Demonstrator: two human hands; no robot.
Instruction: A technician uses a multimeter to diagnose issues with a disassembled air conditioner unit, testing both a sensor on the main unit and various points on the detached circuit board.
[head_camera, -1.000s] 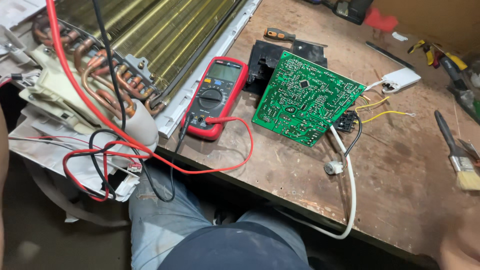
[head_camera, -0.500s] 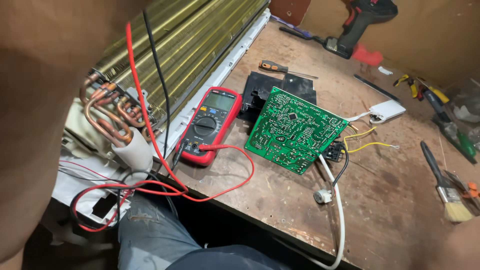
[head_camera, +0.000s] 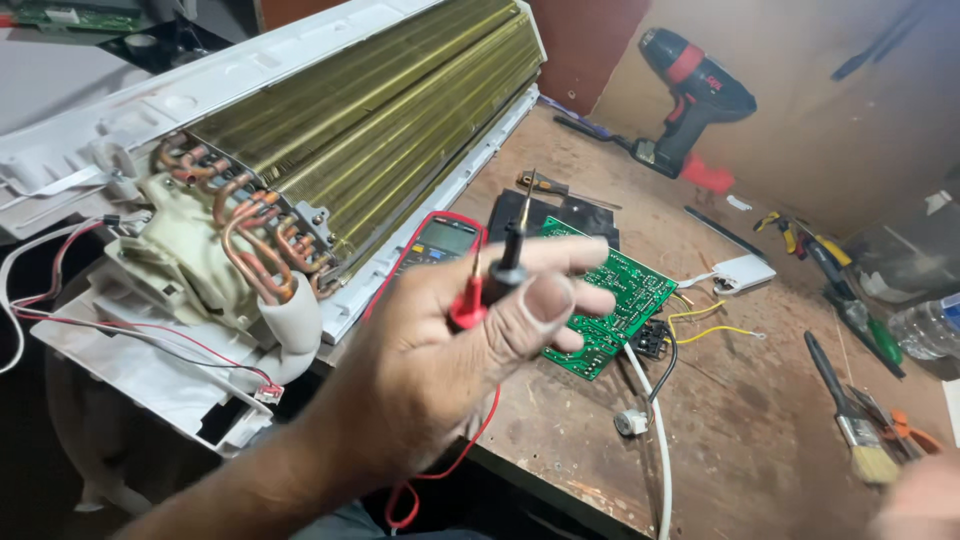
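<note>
Behind left hand (head_camera: 450, 340), multimeter (head_camera: 440, 243) half hidden.

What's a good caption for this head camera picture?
Left hand holds red and black meter probes above a green circuit board.

- You have two probes (head_camera: 497, 275) in one hand (head_camera: 455, 350), one red, one black, at the centre.
- One meter (head_camera: 443, 242) sits just behind them, toward 12 o'clock.
- One green board (head_camera: 615, 305) lies at 3 o'clock of the hand.
- One drill (head_camera: 693, 100) stands at 1 o'clock.
- One brush (head_camera: 850, 415) lies at 4 o'clock.
- One air-conditioner unit (head_camera: 330, 130) fills 10 to 12 o'clock.
- One bottle (head_camera: 925, 328) lies at 3 o'clock, at the edge.
</note>
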